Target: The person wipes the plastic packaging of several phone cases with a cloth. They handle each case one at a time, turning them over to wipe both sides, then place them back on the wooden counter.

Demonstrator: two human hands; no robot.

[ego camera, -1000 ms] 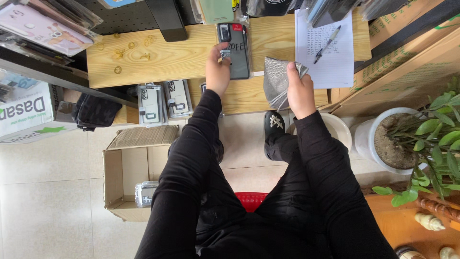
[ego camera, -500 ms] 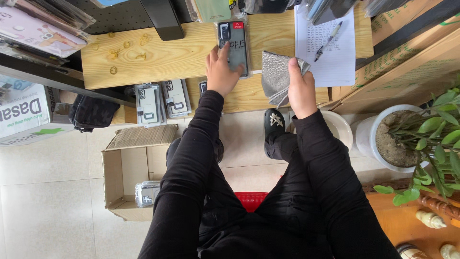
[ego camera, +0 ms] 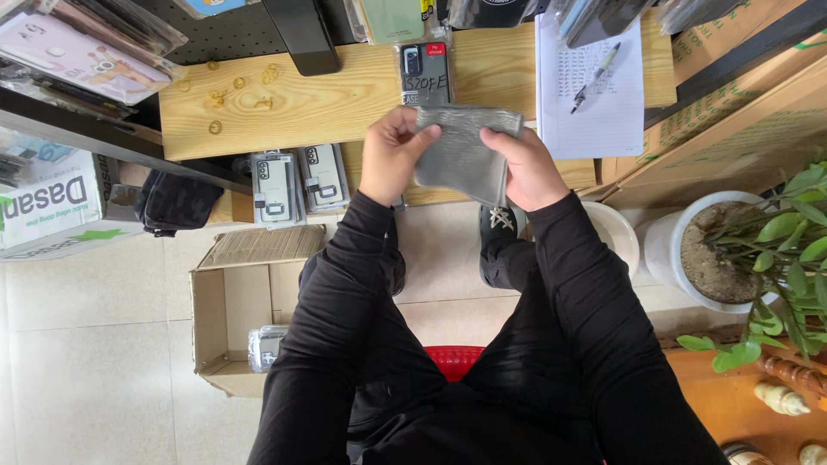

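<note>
Both my hands hold one grey plastic pouch (ego camera: pixel 461 153) over the front edge of the wooden table (ego camera: pixel 327 108). My left hand (ego camera: pixel 390 155) pinches its upper left corner. My right hand (ego camera: pixel 527 168) grips its right side. Just behind the pouch lies a packaged phone case (ego camera: pixel 424 71) with a handwritten label, flat on the table. Black sleeves cover both my arms.
A sheet of paper (ego camera: pixel 603 103) with a pen (ego camera: pixel 595 76) lies to the right. Small gold rings (ego camera: pixel 226 93) are scattered on the left. Packaged phone cases (ego camera: pixel 297 182) sit on a lower shelf, an open cardboard box (ego camera: pixel 245 301) on the floor, and a potted plant (ego camera: pixel 758 250) at right.
My left hand left the packaged phone case and joined my right hand on the grey pouch, which moved left to the middle and was lifted in front of me.
</note>
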